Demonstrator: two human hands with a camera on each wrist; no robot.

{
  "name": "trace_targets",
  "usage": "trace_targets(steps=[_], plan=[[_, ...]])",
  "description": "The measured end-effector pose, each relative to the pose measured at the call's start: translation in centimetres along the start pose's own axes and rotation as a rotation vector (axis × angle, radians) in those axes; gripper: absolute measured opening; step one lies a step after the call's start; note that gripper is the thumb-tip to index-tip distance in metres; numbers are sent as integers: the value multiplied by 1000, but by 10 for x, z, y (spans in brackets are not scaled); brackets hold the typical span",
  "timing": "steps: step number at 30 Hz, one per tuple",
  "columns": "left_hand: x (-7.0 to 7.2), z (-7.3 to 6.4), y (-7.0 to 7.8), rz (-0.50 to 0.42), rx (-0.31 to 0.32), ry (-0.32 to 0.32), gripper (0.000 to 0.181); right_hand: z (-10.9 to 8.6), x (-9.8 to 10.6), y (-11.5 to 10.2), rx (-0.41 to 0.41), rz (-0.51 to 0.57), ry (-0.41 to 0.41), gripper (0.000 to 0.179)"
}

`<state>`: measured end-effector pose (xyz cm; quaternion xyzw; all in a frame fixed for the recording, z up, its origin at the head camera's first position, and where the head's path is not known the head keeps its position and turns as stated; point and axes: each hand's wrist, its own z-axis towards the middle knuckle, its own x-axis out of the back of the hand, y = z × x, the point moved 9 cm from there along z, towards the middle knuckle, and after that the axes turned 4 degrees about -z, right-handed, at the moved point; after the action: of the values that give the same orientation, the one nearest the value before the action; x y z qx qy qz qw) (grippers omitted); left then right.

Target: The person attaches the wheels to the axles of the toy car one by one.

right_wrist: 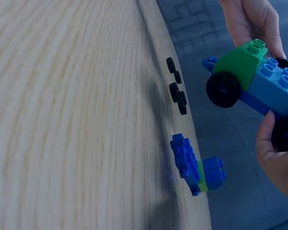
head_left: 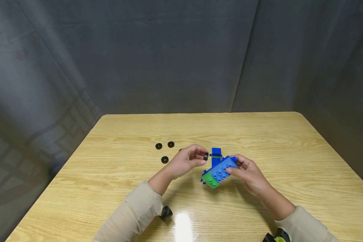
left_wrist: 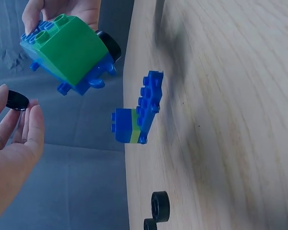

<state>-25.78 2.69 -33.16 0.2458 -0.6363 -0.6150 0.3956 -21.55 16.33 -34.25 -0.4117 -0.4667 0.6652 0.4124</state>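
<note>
My right hand grips a toy car built of bricks, its light blue brick and sloped green brick over a dark blue wheel base. Two black wheels sit on one side of the car, the front one beside the green brick. Bare blue axle stubs stick out on the side facing my left hand. Between thumb and fingers that hand pinches a loose black wheel, a short way from the car. Behind the car, a second blue wheel base stands on the table, carrying a lime piece and a blue brick.
Several loose black wheels lie on the wooden table left of my left hand, one partly hidden behind it. A grey curtain hangs beyond the table's far edge. Black wrist devices show near the sleeves.
</note>
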Motion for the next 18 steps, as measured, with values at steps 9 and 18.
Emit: trace_targets(steps=[9,18], plan=[[-8,3,-2,-18,5,-19,30,4,-6,2,5,-44,-18,23],[-14,5,-4,-49,-2,-36,28,7,-11,1,17,-78,-12,26]])
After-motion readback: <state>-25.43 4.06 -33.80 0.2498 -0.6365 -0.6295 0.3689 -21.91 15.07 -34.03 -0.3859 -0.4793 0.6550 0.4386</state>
